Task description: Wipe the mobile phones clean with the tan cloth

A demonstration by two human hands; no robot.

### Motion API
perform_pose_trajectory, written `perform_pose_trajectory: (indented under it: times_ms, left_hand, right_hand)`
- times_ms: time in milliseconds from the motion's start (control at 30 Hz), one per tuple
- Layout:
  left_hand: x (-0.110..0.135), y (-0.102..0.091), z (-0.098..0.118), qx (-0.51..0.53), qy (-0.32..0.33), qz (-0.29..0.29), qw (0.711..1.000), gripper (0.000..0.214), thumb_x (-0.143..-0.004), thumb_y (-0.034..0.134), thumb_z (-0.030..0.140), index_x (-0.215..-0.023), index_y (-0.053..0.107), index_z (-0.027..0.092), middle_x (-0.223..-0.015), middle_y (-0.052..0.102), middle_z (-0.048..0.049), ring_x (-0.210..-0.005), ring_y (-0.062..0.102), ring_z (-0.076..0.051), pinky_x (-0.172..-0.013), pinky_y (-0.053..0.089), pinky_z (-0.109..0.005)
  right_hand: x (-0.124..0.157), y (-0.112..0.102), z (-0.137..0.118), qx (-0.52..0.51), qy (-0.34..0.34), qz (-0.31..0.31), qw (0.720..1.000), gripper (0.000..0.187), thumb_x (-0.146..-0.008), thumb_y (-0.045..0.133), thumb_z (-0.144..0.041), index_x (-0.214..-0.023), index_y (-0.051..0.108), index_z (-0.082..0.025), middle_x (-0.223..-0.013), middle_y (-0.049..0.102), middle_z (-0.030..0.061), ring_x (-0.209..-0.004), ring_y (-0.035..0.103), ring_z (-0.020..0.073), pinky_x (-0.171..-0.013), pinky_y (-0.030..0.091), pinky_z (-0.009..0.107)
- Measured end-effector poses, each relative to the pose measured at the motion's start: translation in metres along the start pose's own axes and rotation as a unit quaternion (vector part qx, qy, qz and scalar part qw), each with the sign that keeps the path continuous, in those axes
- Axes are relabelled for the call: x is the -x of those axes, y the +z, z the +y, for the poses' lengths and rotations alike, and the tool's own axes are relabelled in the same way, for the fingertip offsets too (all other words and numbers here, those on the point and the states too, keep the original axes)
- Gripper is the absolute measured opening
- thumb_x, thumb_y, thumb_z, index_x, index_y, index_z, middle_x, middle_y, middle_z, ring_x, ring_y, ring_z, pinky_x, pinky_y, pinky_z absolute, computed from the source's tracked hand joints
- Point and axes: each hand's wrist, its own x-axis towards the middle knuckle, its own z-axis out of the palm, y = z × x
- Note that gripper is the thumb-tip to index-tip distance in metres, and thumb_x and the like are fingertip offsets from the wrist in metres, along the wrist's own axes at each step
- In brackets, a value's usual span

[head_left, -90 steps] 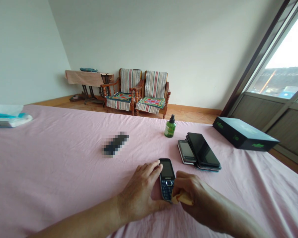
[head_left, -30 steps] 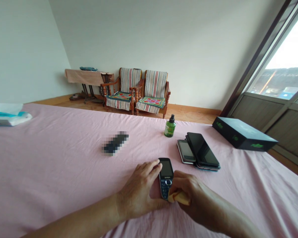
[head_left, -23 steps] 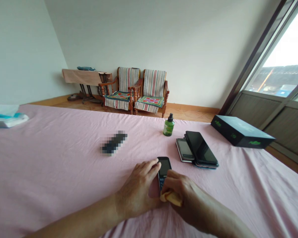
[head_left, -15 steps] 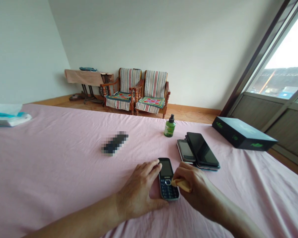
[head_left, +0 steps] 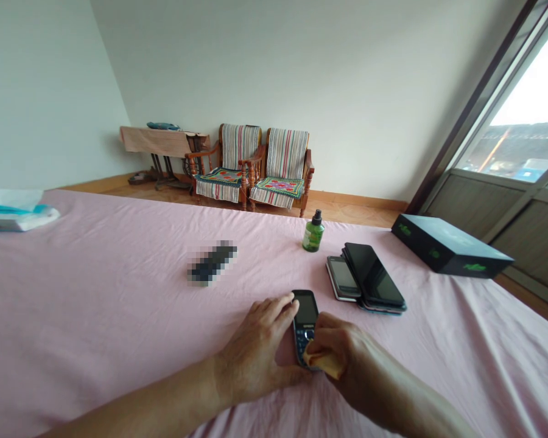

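A dark keypad mobile phone (head_left: pixel 306 309) lies face up on the pink bedsheet (head_left: pixel 132 292), its screen towards the far side. My left hand (head_left: pixel 260 344) steadies it, with fingertips on the upper left edge and the thumb at the bottom end. Pinched in my right hand (head_left: pixel 349 344) is a folded yellow cloth (head_left: pixel 327 364), pressed on the lower keypad. That hand and the cloth hide most of the keys.
Beyond my right hand lie a stack of dark smartphones (head_left: pixel 375 277) and a smaller phone (head_left: pixel 344 277). A green spray bottle (head_left: pixel 313 232) stands behind them. Further out are a black box (head_left: pixel 452 246), a pixelated dark object (head_left: pixel 212 263) and a tissue pack (head_left: pixel 21 216).
My right hand has slid the cloth down the keypad, towards me and slightly left. My left hand and the phone stay in place.
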Motion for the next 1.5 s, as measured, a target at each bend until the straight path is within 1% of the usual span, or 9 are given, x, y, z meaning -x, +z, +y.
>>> perform_pose_trajectory:
  times_ms: [200,433,600,700,900,1100,1267,1433,1500]
  left_hand:
    - [0.0001,0.001,-0.0007,0.008,0.003,0.007,1.0,0.079,-0.069,0.075,0.051,-0.134,0.046,0.018,-0.139,0.047,-0.0157,-0.125,0.046,-0.035,-0.103,0.037,-0.052]
    - [0.0001,0.0003,0.0004,0.004,0.005,0.009,1.0,0.08,-0.07,0.074,0.053,-0.135,0.045,0.017,-0.138,0.048,-0.0169,-0.124,0.046,-0.036,-0.103,0.038,-0.052]
    - [-0.0005,-0.0005,0.0009,0.003,0.002,0.001,1.0,0.082,-0.068,0.076,0.048,-0.136,0.043,0.017,-0.139,0.047,-0.0161,-0.125,0.045,-0.035,-0.104,0.036,-0.051]
    - [-0.0004,-0.0007,0.0008,0.001,-0.005,-0.007,1.0,0.083,-0.068,0.077,0.047,-0.136,0.043,0.016,-0.14,0.046,-0.0167,-0.126,0.044,-0.035,-0.105,0.035,-0.052]
    - [0.0013,0.0012,-0.0013,0.006,0.006,0.003,1.0,0.081,-0.07,0.074,0.051,-0.137,0.042,0.018,-0.139,0.046,-0.0165,-0.125,0.045,-0.035,-0.104,0.036,-0.051]
    - [0.0008,0.0015,-0.0013,0.003,0.009,0.002,1.0,0.083,-0.068,0.076,0.048,-0.137,0.041,0.019,-0.14,0.045,-0.0154,-0.126,0.043,-0.035,-0.104,0.035,-0.052]
    - [0.0,0.001,-0.0009,0.002,0.003,-0.002,1.0,0.081,-0.07,0.075,0.05,-0.136,0.043,0.017,-0.14,0.045,-0.0163,-0.125,0.044,-0.035,-0.104,0.037,-0.052]
    - [0.0002,0.0007,-0.0008,-0.002,0.006,-0.006,1.0,0.083,-0.068,0.077,0.047,-0.137,0.041,0.017,-0.141,0.044,-0.0155,-0.127,0.042,-0.034,-0.104,0.036,-0.051]
    - [0.0003,0.0004,-0.0008,-0.004,0.008,-0.009,1.0,0.083,-0.068,0.077,0.047,-0.136,0.041,0.016,-0.142,0.043,-0.0157,-0.128,0.041,-0.034,-0.105,0.035,-0.05]
  right_hand:
    - [-0.0038,0.0013,0.001,0.008,0.001,0.04,0.999,0.026,-0.078,0.049,0.005,-0.064,0.057,-0.016,-0.08,0.056,0.0,-0.067,0.053,0.0095,-0.056,0.035,0.021]
    - [-0.0021,-0.006,-0.0029,0.019,-0.026,-0.005,0.999,0.029,-0.077,0.046,0.007,-0.069,0.06,-0.017,-0.086,0.057,0.0001,-0.074,0.054,0.0102,-0.063,0.037,0.021]
    - [-0.0062,0.0001,0.0033,0.091,-0.025,0.043,0.995,0.028,-0.083,0.048,0.002,-0.064,0.058,-0.016,-0.076,0.051,-0.0006,-0.067,0.049,0.0099,-0.058,0.031,0.023]
    - [-0.0068,0.002,0.0043,0.106,-0.023,0.042,0.993,0.027,-0.083,0.05,0.001,-0.065,0.058,-0.017,-0.077,0.052,-0.0008,-0.067,0.048,0.01,-0.058,0.03,0.023]
    - [-0.0032,-0.0025,0.0009,0.058,-0.016,0.004,0.998,0.027,-0.081,0.05,0.004,-0.068,0.058,-0.018,-0.083,0.054,-0.001,-0.071,0.051,0.0095,-0.061,0.033,0.021]
    - [-0.0037,-0.0003,0.0038,0.055,0.0,0.043,0.998,0.026,-0.082,0.05,0.002,-0.065,0.057,-0.017,-0.078,0.052,-0.0014,-0.069,0.05,0.0093,-0.06,0.033,0.021]
    - [-0.0027,-0.0025,0.0004,0.002,-0.019,0.002,1.0,0.027,-0.076,0.049,0.007,-0.066,0.053,-0.018,-0.084,0.054,-0.0026,-0.074,0.052,0.008,-0.063,0.034,0.019]
    - [-0.0036,-0.0005,0.0034,0.021,0.001,0.052,0.998,0.026,-0.077,0.047,0.004,-0.063,0.05,-0.017,-0.077,0.05,-0.0021,-0.067,0.048,0.0086,-0.059,0.032,0.02]
    - [-0.0036,0.0001,0.0041,0.021,0.002,0.057,0.998,0.026,-0.077,0.047,0.004,-0.062,0.049,-0.017,-0.077,0.049,-0.002,-0.067,0.048,0.0086,-0.058,0.032,0.02]
